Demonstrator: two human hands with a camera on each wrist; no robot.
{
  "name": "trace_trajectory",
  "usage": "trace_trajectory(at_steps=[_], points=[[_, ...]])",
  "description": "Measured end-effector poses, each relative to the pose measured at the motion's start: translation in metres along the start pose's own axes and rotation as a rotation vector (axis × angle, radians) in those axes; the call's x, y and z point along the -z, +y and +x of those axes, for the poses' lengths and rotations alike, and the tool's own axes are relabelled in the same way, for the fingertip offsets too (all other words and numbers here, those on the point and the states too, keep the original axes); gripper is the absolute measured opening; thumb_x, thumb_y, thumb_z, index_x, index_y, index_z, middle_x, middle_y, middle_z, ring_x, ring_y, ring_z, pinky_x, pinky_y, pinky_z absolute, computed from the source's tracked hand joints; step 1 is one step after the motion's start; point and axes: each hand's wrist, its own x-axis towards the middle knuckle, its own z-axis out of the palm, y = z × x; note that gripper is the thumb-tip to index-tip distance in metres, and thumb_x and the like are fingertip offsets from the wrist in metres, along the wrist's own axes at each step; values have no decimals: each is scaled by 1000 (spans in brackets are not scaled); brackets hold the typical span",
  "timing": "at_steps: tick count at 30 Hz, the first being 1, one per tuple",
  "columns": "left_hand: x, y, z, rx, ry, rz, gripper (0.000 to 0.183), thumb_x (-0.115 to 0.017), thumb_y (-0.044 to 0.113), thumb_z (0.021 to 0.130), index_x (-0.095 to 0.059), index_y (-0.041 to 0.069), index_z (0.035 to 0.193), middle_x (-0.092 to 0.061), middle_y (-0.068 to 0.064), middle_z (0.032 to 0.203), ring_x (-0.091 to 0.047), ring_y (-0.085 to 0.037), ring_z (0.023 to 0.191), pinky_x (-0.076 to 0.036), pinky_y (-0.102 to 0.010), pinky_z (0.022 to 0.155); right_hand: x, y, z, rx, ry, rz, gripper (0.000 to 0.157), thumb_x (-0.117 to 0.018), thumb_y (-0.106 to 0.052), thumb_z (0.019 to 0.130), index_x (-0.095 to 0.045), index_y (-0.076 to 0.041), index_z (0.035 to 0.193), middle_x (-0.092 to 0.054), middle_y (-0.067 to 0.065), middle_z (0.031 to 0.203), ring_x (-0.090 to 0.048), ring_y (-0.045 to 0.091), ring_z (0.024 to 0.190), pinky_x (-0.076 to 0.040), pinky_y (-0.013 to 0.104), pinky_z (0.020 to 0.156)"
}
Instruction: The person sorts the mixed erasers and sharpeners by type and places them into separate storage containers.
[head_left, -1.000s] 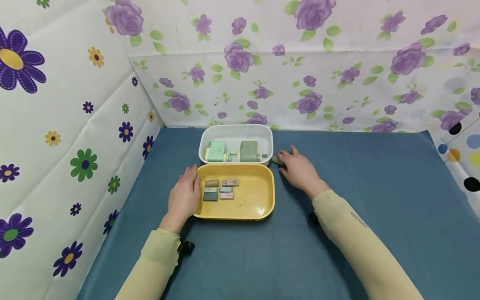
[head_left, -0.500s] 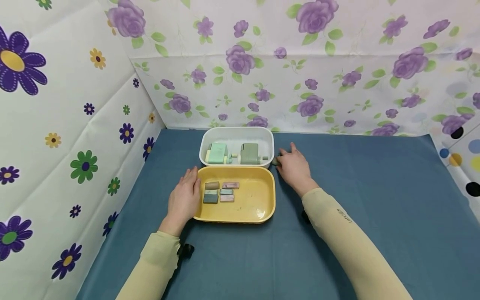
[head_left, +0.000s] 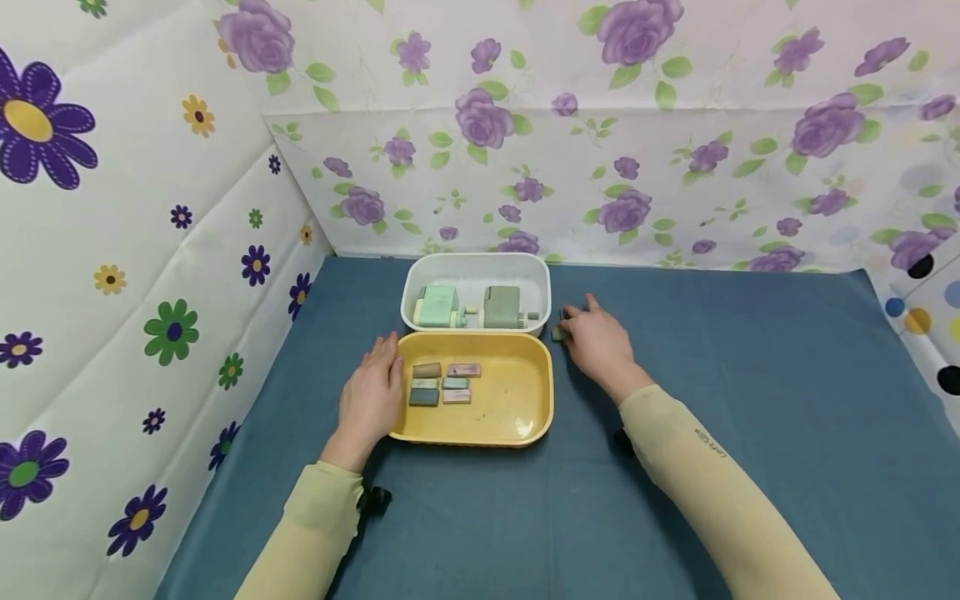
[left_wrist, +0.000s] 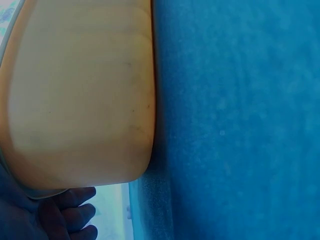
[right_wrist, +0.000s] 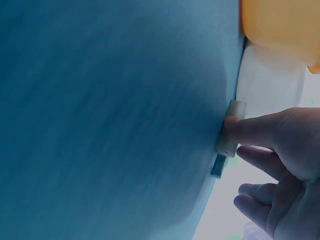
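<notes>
My left hand [head_left: 370, 392] rests with fairly straight fingers against the left end of the yellow tray [head_left: 517, 387]. Several small worn blocks that look like erasers [head_left: 463, 370] lie in two columns on the tray's left side. Right of the trays, my right hand [head_left: 600, 342] pinches a pale green eraser-like block [right_wrist: 231, 140] between thumb and fingers, low at the cloth. Just beyond it in the right wrist view is a darker block [right_wrist: 218, 166], partly covered by the pale one. The left wrist view shows the tray's outer wall [left_wrist: 85, 100].
Behind the yellow tray, touching or nearly so, stands a white tray [head_left: 476, 260] with two green devices like crank pencil sharpeners [head_left: 501, 307]. Blue cloth [head_left: 735, 400] covers the table. Flowered sheets [head_left: 675, 125] hang at the back and left.
My right hand shifts slightly left toward the white tray, then back right. A pale green block end now shows under its fingers. My left hand stays on the yellow tray.
</notes>
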Motion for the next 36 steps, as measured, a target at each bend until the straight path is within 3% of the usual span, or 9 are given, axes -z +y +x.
trace_trajectory(at_steps=[6, 11, 19, 36], points=[[2, -1, 0, -3, 4, 0, 52, -46, 20, 116, -41, -3, 162, -47, -21, 162, -40, -37, 154, -30, -55, 127, 4, 4, -9, -9, 7, 30, 31, -77, -10, 100, -80, -13, 131, -70, 11, 141, -43, 47, 150, -53, 63, 105], [1, -4, -2, -2, 4, -3, 52, -47, 20, 116, -41, -3, 162, -47, -22, 162, -40, -37, 154, -30, -55, 127, 5, 7, -12, -39, 23, 75, 30, -77, -9, 100, -80, -13, 129, -77, 13, 126, -47, 46, 147, -56, 64, 100], [0, -4, -4, 3, 7, -7, 52, -47, 20, 116, -41, -2, 162, -47, -21, 162, -40, -36, 154, -30, -54, 127, 6, 10, -15, -93, -42, 123, 33, -74, -12, 103, -77, -12, 136, -74, 18, 131, -45, 46, 148, -52, 65, 105], [1, -3, 0, -20, -9, -4, 51, -45, 19, 117, -39, -4, 163, -46, -23, 162, -39, -37, 154, -30, -55, 127, 6, 15, -15, -104, -50, 133, 38, -68, -6, 105, -73, -13, 141, -72, 18, 135, -50, 46, 144, -52, 65, 105]])
